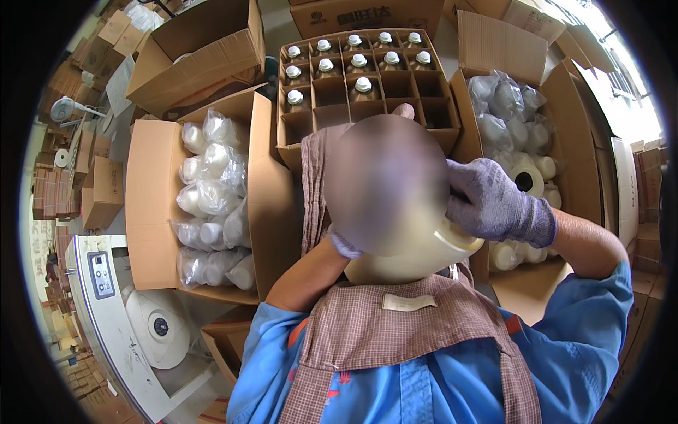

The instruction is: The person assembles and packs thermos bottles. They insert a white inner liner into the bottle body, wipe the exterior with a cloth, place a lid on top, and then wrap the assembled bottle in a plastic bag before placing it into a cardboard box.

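A round blur covers the middle of the view and hides much of what lies between my hands. My right hand point(484, 201), in a grey knitted glove, has its fingers curled at the blur's right edge, close to the rim of a cream plastic bottle point(402, 262). That bottle lies sideways in front of my chest. Of my left hand point(345, 244) only the glove cuff shows clearly, beside the bottle; its fingers are hidden. Beyond my hands stands a divided carton point(368, 110), with several white-capped brown bottles point(359, 62) in its back cells.
At left, an open carton point(270, 185) holds several white bottles in clear bags point(212, 196). Another carton point(574, 138) at right has bagged bottles point(506, 103) and an uncapped white bottle point(527, 177). A machine with a control panel point(100, 274) stands at lower left.
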Tool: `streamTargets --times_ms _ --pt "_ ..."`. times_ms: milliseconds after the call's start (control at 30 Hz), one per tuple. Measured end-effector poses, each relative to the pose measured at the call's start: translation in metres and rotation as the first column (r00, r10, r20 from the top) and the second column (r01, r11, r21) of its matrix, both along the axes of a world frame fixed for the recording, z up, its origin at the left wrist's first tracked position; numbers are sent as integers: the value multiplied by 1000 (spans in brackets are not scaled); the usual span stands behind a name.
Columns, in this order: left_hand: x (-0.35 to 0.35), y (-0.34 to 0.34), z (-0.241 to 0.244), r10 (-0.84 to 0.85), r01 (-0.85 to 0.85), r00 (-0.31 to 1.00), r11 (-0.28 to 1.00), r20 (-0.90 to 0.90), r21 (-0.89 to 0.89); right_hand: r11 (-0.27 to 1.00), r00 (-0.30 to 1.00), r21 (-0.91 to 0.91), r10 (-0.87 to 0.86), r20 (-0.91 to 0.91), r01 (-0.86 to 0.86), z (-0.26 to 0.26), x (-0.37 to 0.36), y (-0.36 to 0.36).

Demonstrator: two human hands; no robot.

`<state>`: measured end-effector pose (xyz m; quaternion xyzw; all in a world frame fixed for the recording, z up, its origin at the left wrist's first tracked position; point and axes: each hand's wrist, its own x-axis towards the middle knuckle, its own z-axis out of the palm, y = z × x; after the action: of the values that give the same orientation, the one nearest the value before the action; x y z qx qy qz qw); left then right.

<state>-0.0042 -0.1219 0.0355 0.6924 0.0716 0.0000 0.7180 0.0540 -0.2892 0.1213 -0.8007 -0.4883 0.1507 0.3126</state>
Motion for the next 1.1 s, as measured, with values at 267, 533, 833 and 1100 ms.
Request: streamTargets --times_ms 267,533,833,1100 --pt "-53 41 -6 77 -152 986 792 150 591 844 673 46 -392 -627 534 -118 7 -144" --pt "-102 44 -67 -129 182 983 684 -129 706 713 611 174 -418 -673 679 -124 -7 -143" --pt "-120 16 -69 65 52 988 714 -140 698 985 995 147 -94 18 90 -12 -7 -29" --pt "-123 31 -87 -18 131 970 879 -244 458 948 973 223 -229 -11 225 -41 -19 -62"
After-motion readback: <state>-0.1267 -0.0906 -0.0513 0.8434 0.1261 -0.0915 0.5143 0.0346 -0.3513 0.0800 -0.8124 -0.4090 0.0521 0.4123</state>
